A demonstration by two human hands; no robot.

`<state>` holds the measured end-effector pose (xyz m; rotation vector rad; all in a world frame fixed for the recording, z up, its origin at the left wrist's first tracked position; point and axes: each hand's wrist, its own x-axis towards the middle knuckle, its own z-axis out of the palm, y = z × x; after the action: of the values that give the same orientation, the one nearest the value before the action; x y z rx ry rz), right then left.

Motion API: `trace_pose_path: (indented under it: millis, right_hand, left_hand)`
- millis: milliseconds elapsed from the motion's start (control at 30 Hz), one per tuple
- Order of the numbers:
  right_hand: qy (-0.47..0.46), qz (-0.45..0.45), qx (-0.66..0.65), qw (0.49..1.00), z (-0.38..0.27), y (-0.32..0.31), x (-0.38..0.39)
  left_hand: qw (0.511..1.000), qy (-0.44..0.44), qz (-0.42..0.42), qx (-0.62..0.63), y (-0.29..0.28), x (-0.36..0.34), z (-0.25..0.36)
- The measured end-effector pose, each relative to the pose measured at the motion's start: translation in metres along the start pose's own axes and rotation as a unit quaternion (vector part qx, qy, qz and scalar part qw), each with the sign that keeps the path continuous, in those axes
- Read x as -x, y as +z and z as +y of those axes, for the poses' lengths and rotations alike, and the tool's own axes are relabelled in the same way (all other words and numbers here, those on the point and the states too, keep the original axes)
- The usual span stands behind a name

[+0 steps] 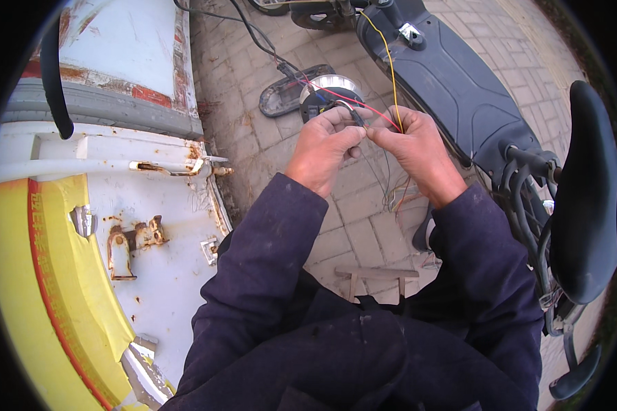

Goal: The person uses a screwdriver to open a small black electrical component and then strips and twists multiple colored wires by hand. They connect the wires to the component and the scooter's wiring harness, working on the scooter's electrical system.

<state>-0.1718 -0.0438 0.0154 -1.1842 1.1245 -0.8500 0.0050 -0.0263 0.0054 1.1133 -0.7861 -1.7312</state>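
My left hand point(325, 147) and my right hand point(418, 147) meet fingertip to fingertip in front of me, both closed in a pinch. From the left fingers comes a dark wire point(356, 118). A red wire point(353, 96) and a yellow wire point(393, 72) run down into the right fingers. The exact spot where the wires touch is hidden by my fingertips. Just beyond my left hand sits a round black part with a silver rim point(332, 85), beside a black oval tray point(279, 98). Thin loose wires point(389, 192) dangle below my hands.
At right stands an electric scooter with a dark footboard point(452, 72) and a black saddle point(583, 198). On the left is a rusty white metal panel point(164, 226) with a torn yellow sheet point(68, 274). A small wooden stool point(377, 272) rests on the paving point(349, 226).
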Motion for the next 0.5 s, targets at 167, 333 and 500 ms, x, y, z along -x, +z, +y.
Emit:
trace_pose_path:
  millis: [167,333,500]
  right_hand:
    - [-0.017,0.022,0.058,0.998,0.003,0.000,-0.001]
    - [0.004,-0.014,0.056,0.998,-0.001,0.000,-0.002]
    - [0.189,-0.085,-0.033,0.978,-0.014,-0.012,-0.003]
  left_hand:
    - [0.997,0.036,0.008,-0.066,0.002,0.001,0.002]
    - [0.954,0.127,0.035,-0.268,0.006,0.001,-0.001]
    - [0.936,0.142,0.029,-0.321,0.007,0.003,0.000]
